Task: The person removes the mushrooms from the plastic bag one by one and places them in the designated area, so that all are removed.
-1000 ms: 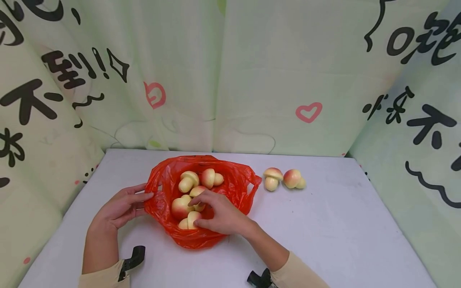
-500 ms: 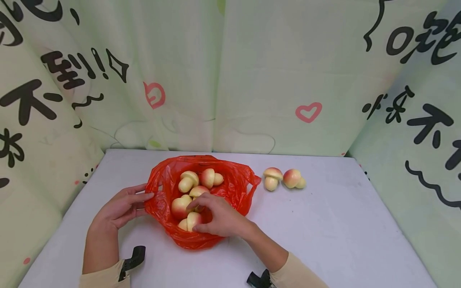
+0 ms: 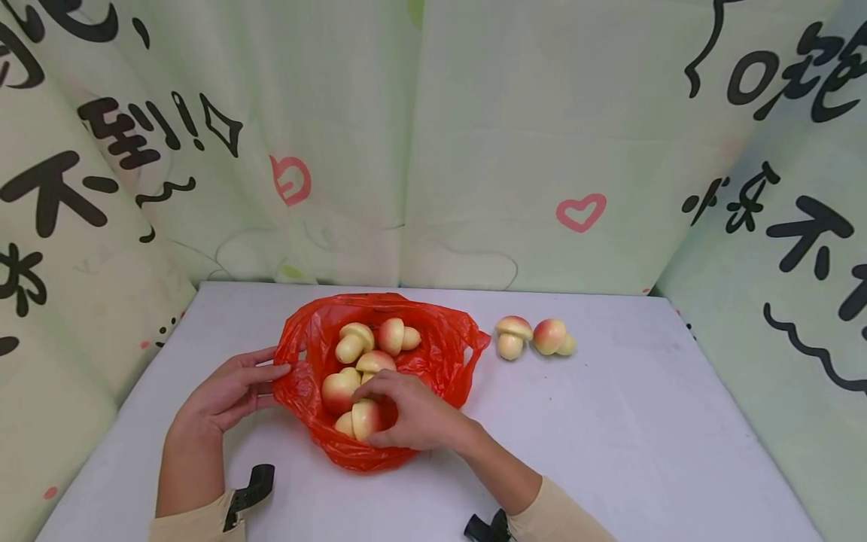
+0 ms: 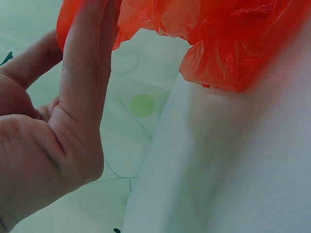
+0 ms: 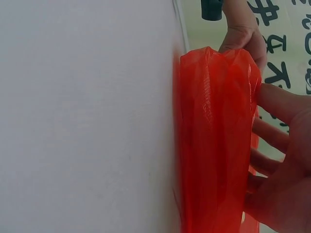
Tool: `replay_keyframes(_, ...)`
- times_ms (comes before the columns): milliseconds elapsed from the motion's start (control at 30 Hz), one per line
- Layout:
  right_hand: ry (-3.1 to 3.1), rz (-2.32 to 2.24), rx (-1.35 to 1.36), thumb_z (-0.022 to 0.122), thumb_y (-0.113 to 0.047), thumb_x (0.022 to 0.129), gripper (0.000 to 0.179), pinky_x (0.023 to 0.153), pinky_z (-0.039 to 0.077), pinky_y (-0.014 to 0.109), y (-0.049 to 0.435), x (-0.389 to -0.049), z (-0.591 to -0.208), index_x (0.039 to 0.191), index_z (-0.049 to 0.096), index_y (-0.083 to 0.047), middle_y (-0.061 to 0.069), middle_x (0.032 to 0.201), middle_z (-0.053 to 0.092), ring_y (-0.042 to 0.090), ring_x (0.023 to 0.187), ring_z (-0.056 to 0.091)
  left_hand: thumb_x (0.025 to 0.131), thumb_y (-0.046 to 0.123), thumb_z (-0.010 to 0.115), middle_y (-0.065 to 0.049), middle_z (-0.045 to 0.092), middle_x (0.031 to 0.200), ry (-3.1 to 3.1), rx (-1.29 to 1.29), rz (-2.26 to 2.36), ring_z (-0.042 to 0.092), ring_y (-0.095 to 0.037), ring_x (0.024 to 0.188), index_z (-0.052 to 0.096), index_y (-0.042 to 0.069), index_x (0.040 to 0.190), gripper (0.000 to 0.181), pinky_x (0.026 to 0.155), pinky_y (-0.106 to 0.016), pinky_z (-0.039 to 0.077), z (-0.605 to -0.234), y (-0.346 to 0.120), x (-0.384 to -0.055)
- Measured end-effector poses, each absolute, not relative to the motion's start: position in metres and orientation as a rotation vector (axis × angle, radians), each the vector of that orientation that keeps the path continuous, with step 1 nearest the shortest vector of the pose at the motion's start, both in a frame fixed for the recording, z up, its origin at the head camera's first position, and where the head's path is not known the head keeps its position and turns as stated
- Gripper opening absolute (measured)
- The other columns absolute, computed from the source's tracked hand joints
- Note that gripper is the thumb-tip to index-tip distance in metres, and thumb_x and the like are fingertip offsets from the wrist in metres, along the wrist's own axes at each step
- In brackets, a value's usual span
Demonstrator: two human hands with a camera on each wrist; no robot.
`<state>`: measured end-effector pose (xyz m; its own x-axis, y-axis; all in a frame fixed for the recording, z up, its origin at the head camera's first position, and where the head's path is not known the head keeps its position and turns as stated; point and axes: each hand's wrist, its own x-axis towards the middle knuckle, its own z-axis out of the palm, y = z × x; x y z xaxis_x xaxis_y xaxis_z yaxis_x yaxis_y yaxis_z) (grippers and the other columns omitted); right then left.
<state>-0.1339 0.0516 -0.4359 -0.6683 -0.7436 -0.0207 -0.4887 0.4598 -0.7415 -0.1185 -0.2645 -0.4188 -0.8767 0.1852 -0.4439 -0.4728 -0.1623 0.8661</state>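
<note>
An open red plastic bag [image 3: 440,354] lies on the table with several mushrooms in it, cream-coloured with pinkish-red patches on their caps. My left hand [image 3: 226,388] holds the bag's left rim, its thumb and fingers on either side of the plastic; in the left wrist view the fingers [image 4: 85,63] are nearly straight. Inside the bag, my right hand [image 3: 416,418] pinches the nearest mushroom [image 3: 366,418] between thumb and fingers. Another mushroom [image 3: 339,390] lies just beyond it. From the right wrist camera, the bag's side [image 5: 214,141] hides the mushrooms.
Two more mushrooms, one upright [image 3: 512,336] and one on its side [image 3: 553,336], sit on the white table [image 3: 596,436] right of the bag. A pale green printed curtain [image 3: 488,150] surrounds the table at the back and both sides.
My right hand has shifted slightly toward the near rim of the bag, and the pinched mushroom has moved a little nearer with it. The left hand stays at the rim.
</note>
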Motion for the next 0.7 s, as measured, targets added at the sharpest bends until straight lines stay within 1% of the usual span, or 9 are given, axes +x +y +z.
replay_keyframes(200,2.365,-1.059,-1.011,0.087,-0.028,0.085,0.048,0.097,0.054,0.021,0.0507,-0.1328,-0.4357,0.129,0.066,-0.029,-0.016,0.127,0.062,0.004,0.122,0.054,0.103,0.019,0.068,0.004,0.077,0.112,1.694,-0.316,2.088,0.077,-0.018,0.1,0.028,0.002,0.163,0.074,0.09,-0.035,0.063,-0.4193,-0.2637,-0.1185)
replay_keyframes(500,2.375,-1.08,-1.008,0.086,-0.026,0.086,0.047,0.103,0.053,0.026,0.0496,-0.1319,-0.4374,0.128,0.067,-0.027,-0.016,0.127,0.063,0.005,0.124,0.053,0.103,0.019,0.068,0.004,0.077,0.112,1.686,-0.312,2.099,0.077,-0.018,0.099,0.029,0.002,0.162,0.073,0.09,-0.035,0.063,-0.4209,-0.2645,-0.1191)
replay_keyframes(700,2.383,-1.077,-1.017,0.086,-0.024,0.086,0.047,0.099,0.054,0.023,0.049,-0.1309,-0.439,0.129,0.066,-0.027,-0.014,0.128,0.063,0.006,0.123,0.054,0.103,0.019,0.068,0.004,0.077,0.112,1.683,-0.314,2.103,0.077,-0.018,0.1,0.03,0.003,0.162,0.073,0.09,-0.036,0.063,-0.4214,-0.2652,-0.1192)
